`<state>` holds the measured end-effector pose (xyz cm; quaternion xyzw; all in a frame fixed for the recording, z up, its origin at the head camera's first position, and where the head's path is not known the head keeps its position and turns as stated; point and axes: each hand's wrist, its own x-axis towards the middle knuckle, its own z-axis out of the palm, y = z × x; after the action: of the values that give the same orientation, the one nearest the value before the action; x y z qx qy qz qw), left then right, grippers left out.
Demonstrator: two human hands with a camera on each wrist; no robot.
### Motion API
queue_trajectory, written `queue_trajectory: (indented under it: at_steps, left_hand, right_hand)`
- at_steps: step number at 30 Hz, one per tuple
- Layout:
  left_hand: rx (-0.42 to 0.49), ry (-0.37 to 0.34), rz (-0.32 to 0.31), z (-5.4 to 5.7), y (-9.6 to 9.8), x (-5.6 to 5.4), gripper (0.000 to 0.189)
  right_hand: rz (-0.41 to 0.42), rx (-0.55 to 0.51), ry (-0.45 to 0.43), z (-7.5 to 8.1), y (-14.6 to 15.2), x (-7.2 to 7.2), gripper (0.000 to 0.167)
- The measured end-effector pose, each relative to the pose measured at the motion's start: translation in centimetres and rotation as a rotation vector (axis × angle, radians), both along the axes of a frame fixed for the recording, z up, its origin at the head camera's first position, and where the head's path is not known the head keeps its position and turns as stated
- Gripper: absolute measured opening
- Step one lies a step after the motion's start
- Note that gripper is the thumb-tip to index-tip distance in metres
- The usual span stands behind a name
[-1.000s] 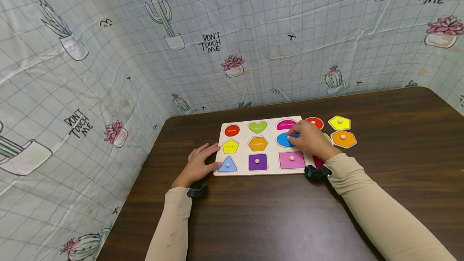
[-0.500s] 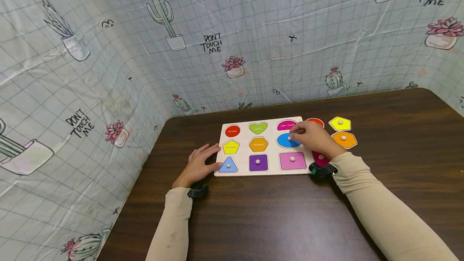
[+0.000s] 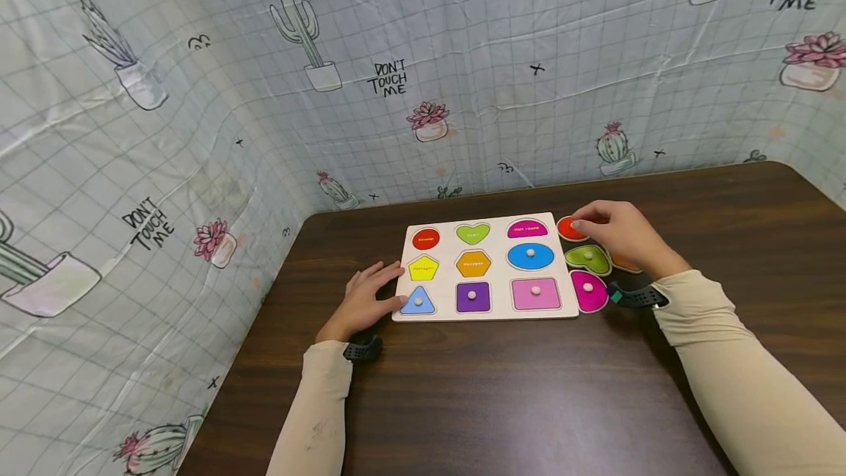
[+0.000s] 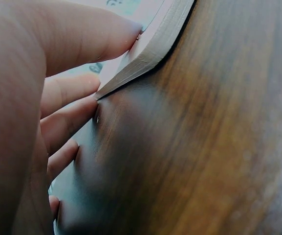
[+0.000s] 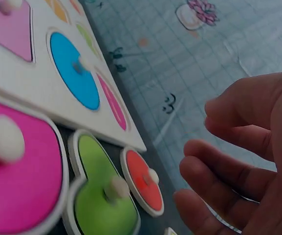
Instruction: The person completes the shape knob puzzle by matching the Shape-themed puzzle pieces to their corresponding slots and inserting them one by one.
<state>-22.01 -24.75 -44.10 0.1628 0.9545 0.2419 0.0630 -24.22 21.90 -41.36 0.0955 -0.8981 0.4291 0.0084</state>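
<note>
A white shape-puzzle board (image 3: 443, 308) lies on the table. My left hand (image 3: 362, 303) rests at its left edge, fingers spread; in the left wrist view the thumb (image 4: 92, 36) lies over the board's corner. Set in the board are a knobbed blue ellipse (image 3: 518, 258), light-blue triangle (image 3: 418, 307), purple square (image 3: 465, 305) and pink rectangle (image 3: 525, 301). My right hand (image 3: 624, 233) is above the loose pieces, fingertips near the red circle (image 5: 140, 178). The right wrist view shows its fingers loosely bent, nothing between them.
Right of the board lie a loose green heart (image 3: 584, 264) and magenta half-round piece (image 3: 584, 300). An orange piece (image 3: 624, 263) is mostly covered by my right hand. Printed recesses on the board include a heart (image 3: 473, 239) and a hexagon (image 3: 474, 270). A patterned cloth (image 3: 489, 94) hangs behind.
My right hand has let go of the blue ellipse's knob and moved right to the red circle, covering the yellow and much of the orange piece. My left hand stays at the board's edge.
</note>
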Motion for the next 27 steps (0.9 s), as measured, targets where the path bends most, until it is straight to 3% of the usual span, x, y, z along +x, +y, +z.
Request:
queue_trajectory:
  at_steps: [8,20,27]
  left_hand:
    - [0.003,0.002,0.002,-0.1,-0.2,0.0,0.063]
    - [-0.001,0.002,0.005,0.1,0.0,0.0,0.062]
    - [0.001,0.006,0.008,0.0,0.0,0.1,0.062]
  right_hand:
    - [-0.074,0.037,0.035,-0.2,2.6,0.3,0.038]
    - [-0.073,0.127,0.090,-1.3,6.1,1.1,0.034]
    - [-0.076,0.169,0.076,-1.9,7.7,1.1,0.036]
